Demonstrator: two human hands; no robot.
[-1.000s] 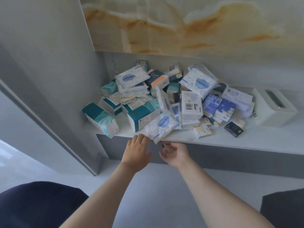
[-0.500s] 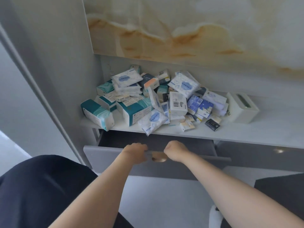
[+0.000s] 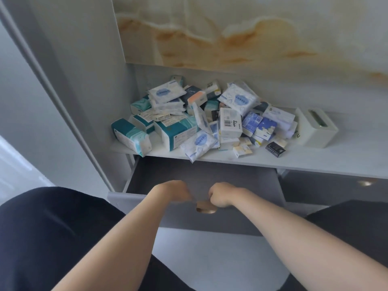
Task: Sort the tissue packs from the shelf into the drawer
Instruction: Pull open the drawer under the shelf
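A heap of several tissue packs (image 3: 199,116), teal, white and blue, lies on the white shelf (image 3: 315,158). Below it the grey drawer (image 3: 241,219) stands pulled out, its dark inside showing nothing in it. My left hand (image 3: 172,191) and my right hand (image 3: 222,195) both curl over the top edge of the drawer front, on either side of the brass handle (image 3: 204,207). A white-and-blue pack (image 3: 198,143) hangs slightly over the shelf's front edge, above the drawer.
A white tissue box (image 3: 315,128) stands at the right of the heap. A second grey drawer (image 3: 336,187) with a brass knob sits shut to the right. A grey side wall (image 3: 84,80) closes the left. My dark-clothed knees flank the drawer below.
My hands went from under the shelf edge to the drawer front and pulled it; the drawer has slid further out towards me and its inside shows more.
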